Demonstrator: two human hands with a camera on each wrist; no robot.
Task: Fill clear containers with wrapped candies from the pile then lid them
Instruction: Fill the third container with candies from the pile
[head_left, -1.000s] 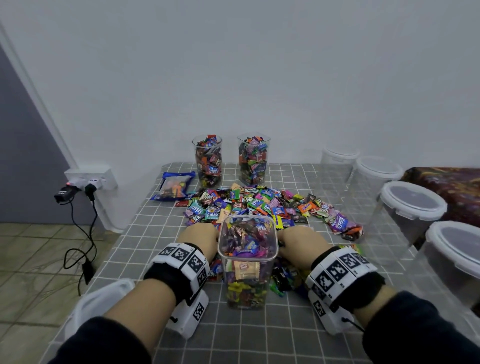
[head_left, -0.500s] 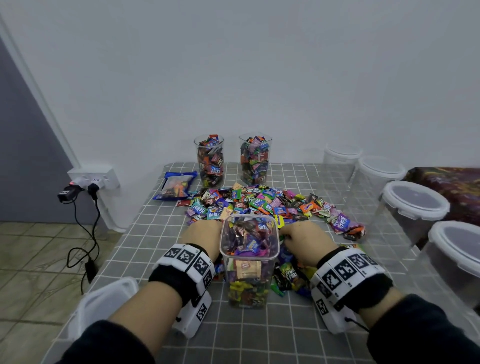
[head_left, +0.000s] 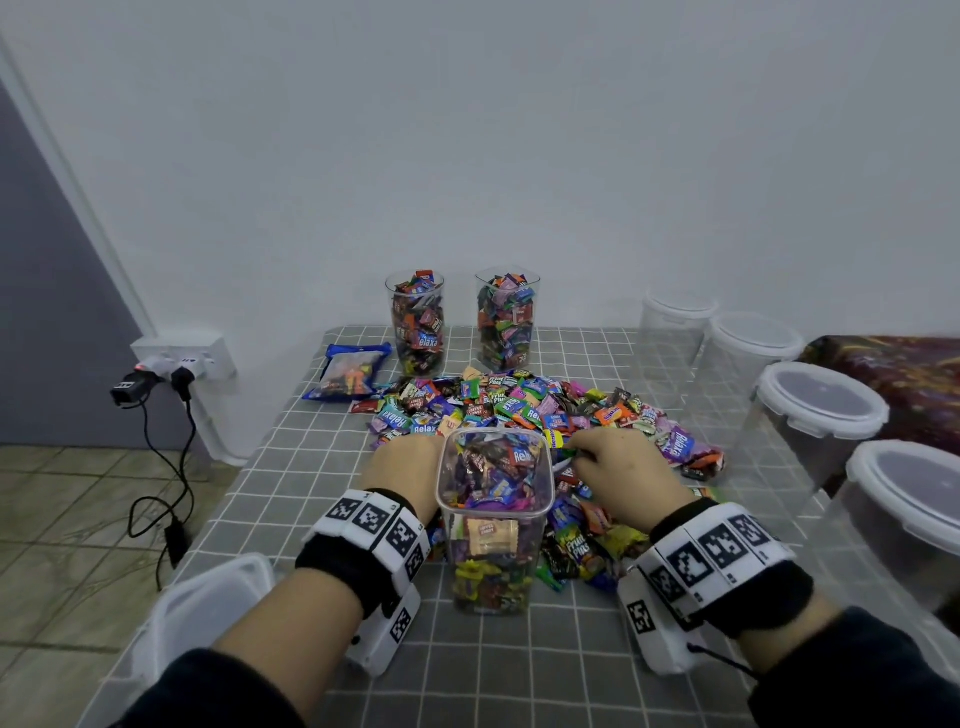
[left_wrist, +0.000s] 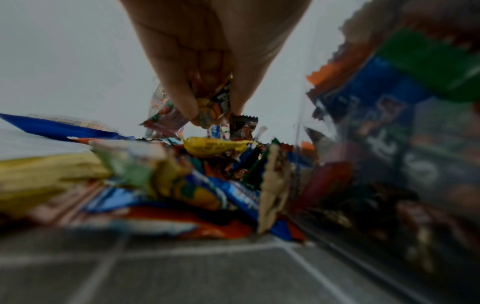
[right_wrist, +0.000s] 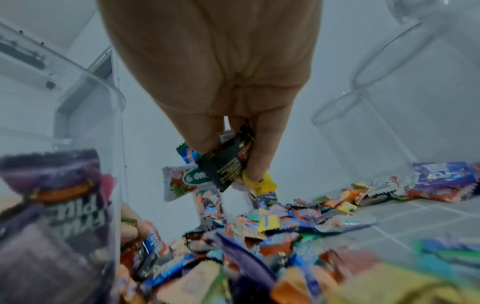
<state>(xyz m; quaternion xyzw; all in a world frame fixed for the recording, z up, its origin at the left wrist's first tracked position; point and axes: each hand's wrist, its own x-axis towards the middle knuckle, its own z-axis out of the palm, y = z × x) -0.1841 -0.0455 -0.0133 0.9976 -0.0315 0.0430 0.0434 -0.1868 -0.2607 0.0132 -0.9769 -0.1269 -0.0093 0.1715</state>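
Note:
A clear square container (head_left: 493, 519), nearly full of wrapped candies, stands in front of me on the grey checked tablecloth (head_left: 291, 499). The candy pile (head_left: 519, 405) spreads behind it and to its right. My left hand (head_left: 402, 467) sits just left of the container; in the left wrist view its fingers (left_wrist: 182, 102) pinch a few candies (left_wrist: 213, 109) above the pile. My right hand (head_left: 618, 473) is right of the container, and its fingers (right_wrist: 262, 162) grip several candies, among them a black one (right_wrist: 226, 164).
Two filled, unlidded containers (head_left: 415, 327) (head_left: 506, 317) stand at the back beside a blue packet (head_left: 350, 371). Empty lidded tubs (head_left: 815, 410) (head_left: 914, 499) line the right side. A loose white lid (head_left: 208, 608) lies near the table's left front edge. A wall socket with cables (head_left: 176, 364) is at left.
Both hands have moved forward into the pile beside the container and closed on candies; the right hand has lifted slightly.

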